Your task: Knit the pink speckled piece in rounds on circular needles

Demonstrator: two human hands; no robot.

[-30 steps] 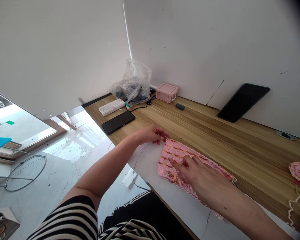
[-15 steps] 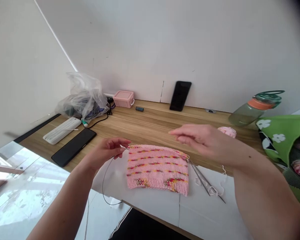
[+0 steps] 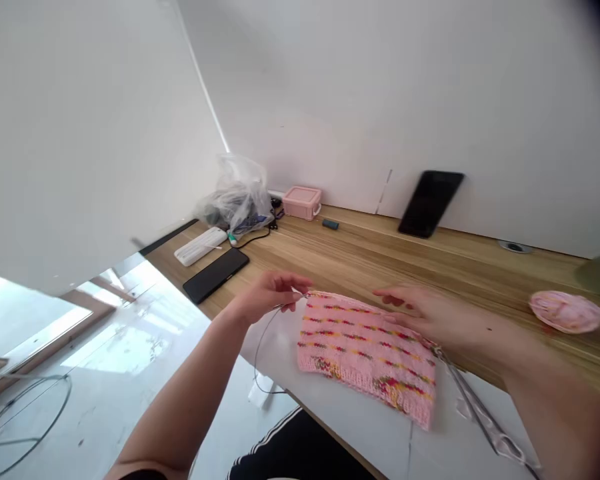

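A pink knitted piece (image 3: 365,347) with red, yellow and green flecked rows lies at the table's front edge, on a white sheet. My left hand (image 3: 279,291) pinches the circular knitting needle (image 3: 304,295) at the piece's upper left corner, and its thin cable loops down below. Over the upper right edge of the knitting hovers my right hand (image 3: 415,308), slightly blurred, fingers loosely stretched and apart, with nothing visible in them. Metal needles (image 3: 473,400) stick out from the right corner, with pale yarn beside them. Whether the right fingers touch the fabric, I cannot tell.
A pink yarn ball (image 3: 567,311) sits at the right. Along the wall are a leaning phone (image 3: 430,203), a small dark cylinder (image 3: 331,224), a pink box (image 3: 303,202) and a plastic bag (image 3: 237,197). A black phone (image 3: 216,275) and white power strip (image 3: 201,246) lie left.
The view has swung left, so the table things sit farther right. My right hand has come down from above the table to the knitting's top edge. My left hand keeps its pinch.
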